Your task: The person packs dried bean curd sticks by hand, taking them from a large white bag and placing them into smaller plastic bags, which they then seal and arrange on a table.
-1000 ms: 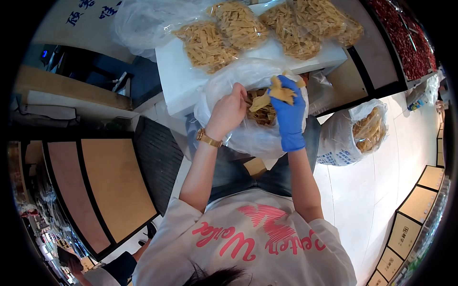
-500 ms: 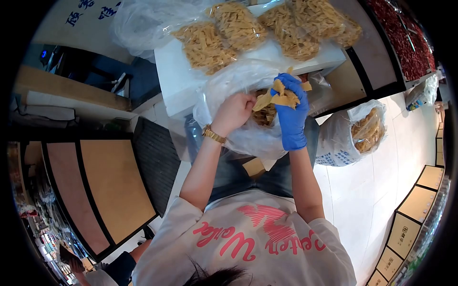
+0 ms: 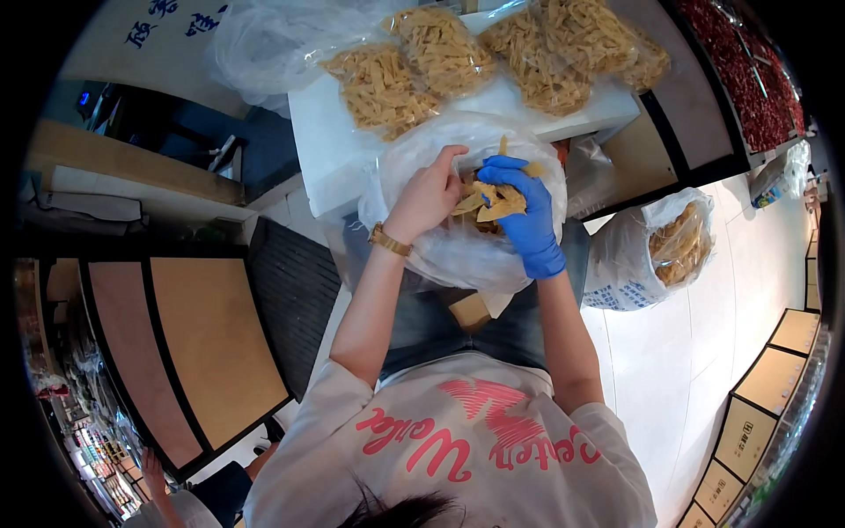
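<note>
An open clear plastic bag (image 3: 458, 255) with dry yellowish strips inside stands at the front of the white table, between my arms. My right hand (image 3: 532, 211), in a blue glove, is closed around a bunch of yellowish strips (image 3: 500, 204) at the bag's mouth. Bare and with a gold watch at the wrist, my left hand (image 3: 429, 195) is at the bag's left rim. Its index finger points out and the other fingers curl in; nothing shows between the index finger and thumb.
Filled bags of strips (image 3: 387, 88) lie on the white table (image 3: 321, 145). Loose plastic bags (image 3: 264, 53) are at the back left. A white sack of strips (image 3: 620, 264) stands on the floor at the right. Part of another person (image 3: 220, 493) shows at the lower left.
My right hand has lowered and moved left with the strips, into the bag's mouth. My left hand has let go of a strip, its index finger now extended.
</note>
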A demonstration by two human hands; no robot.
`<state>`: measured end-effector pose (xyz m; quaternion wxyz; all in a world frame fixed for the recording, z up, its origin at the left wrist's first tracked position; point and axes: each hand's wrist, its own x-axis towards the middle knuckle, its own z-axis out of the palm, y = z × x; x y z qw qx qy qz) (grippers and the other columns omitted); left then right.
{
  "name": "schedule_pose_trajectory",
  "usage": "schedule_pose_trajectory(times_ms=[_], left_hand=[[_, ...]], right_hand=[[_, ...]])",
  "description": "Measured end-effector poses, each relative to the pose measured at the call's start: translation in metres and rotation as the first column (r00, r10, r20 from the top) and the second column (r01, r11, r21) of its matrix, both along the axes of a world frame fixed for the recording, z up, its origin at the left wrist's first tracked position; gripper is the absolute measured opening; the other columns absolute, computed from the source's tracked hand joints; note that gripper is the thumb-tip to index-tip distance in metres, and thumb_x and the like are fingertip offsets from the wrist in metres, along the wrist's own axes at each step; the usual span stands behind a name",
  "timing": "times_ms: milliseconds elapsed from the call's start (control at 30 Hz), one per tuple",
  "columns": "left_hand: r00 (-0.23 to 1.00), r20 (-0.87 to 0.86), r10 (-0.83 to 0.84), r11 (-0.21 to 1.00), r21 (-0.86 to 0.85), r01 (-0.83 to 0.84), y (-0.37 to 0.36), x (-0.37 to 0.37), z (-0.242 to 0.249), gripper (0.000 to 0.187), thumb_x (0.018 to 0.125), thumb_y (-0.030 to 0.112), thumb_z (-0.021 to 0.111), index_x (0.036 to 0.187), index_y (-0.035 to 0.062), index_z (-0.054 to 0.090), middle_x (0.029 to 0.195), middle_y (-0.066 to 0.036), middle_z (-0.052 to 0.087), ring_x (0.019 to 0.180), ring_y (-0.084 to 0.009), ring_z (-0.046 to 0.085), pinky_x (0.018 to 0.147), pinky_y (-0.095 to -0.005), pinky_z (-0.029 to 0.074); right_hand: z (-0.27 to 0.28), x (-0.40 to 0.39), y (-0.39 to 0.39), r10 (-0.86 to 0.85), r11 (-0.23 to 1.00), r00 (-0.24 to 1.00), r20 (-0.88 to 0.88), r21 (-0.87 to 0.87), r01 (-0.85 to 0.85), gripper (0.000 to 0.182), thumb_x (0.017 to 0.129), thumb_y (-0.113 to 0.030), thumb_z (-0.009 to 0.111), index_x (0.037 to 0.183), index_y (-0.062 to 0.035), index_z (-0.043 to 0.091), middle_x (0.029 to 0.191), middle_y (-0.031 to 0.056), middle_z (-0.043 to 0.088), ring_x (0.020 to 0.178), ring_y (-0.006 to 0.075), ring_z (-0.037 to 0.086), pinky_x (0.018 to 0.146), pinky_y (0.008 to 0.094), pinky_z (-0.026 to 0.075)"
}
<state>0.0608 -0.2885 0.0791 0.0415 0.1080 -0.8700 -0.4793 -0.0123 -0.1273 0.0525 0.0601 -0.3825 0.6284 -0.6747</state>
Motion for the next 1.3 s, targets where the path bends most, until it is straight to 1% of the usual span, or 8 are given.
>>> schedule_pose_trajectory(times_ms=[67,133,467,600,767,900,967,1300], left_hand=[[0.999,0.034,-0.002,0.999,0.039,0.001,-0.001,0.000,0.004,0.041,0.082,0.003,0.045,0.122,0.0078,0.042,0.066,-0.012,0.057,0.061,-0.0263,0.057,0.059,-0.0361,0.044],[0.999,-0.006,-0.031,0.947,0.320,0.032,-0.003,-0.001,0.003,0.043,0.083,-0.001,0.042,0.124,0.0096,0.040,0.065,-0.007,0.055,0.057,-0.0166,0.052,0.055,-0.0307,0.042],[0.987,-0.082,0.140,0.774,0.631,-0.057,-0.011,-0.017,-0.023,0.045,0.084,-0.004,0.040,0.126,0.0121,0.035,0.068,-0.001,0.049,0.058,-0.0070,0.044,0.050,-0.0210,0.035],[0.970,-0.159,0.186,0.856,0.511,-0.080,-0.013,-0.026,-0.008,0.041,0.084,-0.002,0.041,0.123,0.0102,0.038,0.066,0.000,0.048,0.056,-0.0072,0.042,0.050,-0.0224,0.035],[0.994,-0.072,0.086,0.924,0.378,-0.052,0.003,-0.026,0.000,0.034,0.086,0.002,0.043,0.119,0.0104,0.043,0.061,0.003,0.042,0.052,-0.0052,0.039,0.045,-0.0231,0.032],[0.993,-0.119,0.018,0.987,0.158,0.001,-0.001,-0.026,-0.008,0.026,0.087,0.006,0.044,0.112,0.0094,0.047,0.058,-0.001,0.046,0.048,-0.0117,0.043,0.046,-0.0288,0.035],[0.996,-0.083,0.019,1.000,-0.001,-0.019,0.000,-0.028,-0.002,0.023,0.085,0.008,0.046,0.108,0.0104,0.049,0.062,-0.010,0.052,0.058,-0.0249,0.051,0.052,-0.0371,0.039],[0.972,-0.234,-0.021,0.905,-0.417,-0.081,0.017,-0.035,-0.005,0.030,0.079,0.005,0.051,0.108,0.0112,0.049,0.068,-0.018,0.057,0.068,-0.0372,0.057,0.060,-0.0475,0.045]], right_hand=[[0.003,-0.005,0.001,0.090,0.996,0.996,0.020,0.025,-0.091,0.037,0.066,0.002,0.061,0.102,-0.0031,0.061,0.113,0.0106,0.054,0.102,0.0233,0.055,0.090,0.0311,0.043],[0.005,-0.011,-0.002,0.145,0.984,0.989,-0.037,0.107,-0.141,0.037,0.066,0.000,0.062,0.103,-0.0043,0.060,0.113,0.0106,0.054,0.102,0.0249,0.054,0.090,0.0318,0.042],[0.005,-0.012,-0.017,0.224,0.917,0.870,-0.440,0.399,-0.034,0.040,0.064,-0.008,0.065,0.104,-0.0063,0.058,0.112,0.0125,0.052,0.101,0.0317,0.051,0.085,0.0370,0.043],[-0.007,-0.021,-0.029,0.309,0.860,0.762,-0.569,0.509,0.031,0.036,0.067,-0.011,0.063,0.102,-0.0070,0.058,0.105,0.0145,0.054,0.096,0.0332,0.053,0.082,0.0388,0.044],[-0.034,-0.027,-0.031,0.385,0.828,0.888,-0.252,0.519,-0.212,0.030,0.071,-0.017,0.063,0.098,-0.0050,0.058,0.095,0.0170,0.057,0.085,0.0358,0.055,0.076,0.0410,0.045],[-0.046,-0.029,-0.025,0.234,0.877,0.947,0.221,0.373,-0.303,0.033,0.073,-0.019,0.070,0.101,-0.0036,0.058,0.096,0.0112,0.061,0.086,0.0230,0.059,0.077,0.0339,0.047],[-0.043,-0.028,-0.029,0.280,0.920,0.772,0.571,0.070,-0.386,0.031,0.076,-0.015,0.070,0.102,-0.0027,0.058,0.098,0.0033,0.062,0.088,0.0112,0.057,0.077,0.0285,0.047],[-0.023,-0.037,-0.028,0.121,0.801,0.866,0.485,0.468,-0.374,0.033,0.071,-0.017,0.068,0.100,-0.0024,0.060,0.090,0.0062,0.063,0.082,0.0115,0.055,0.074,0.0301,0.046]])
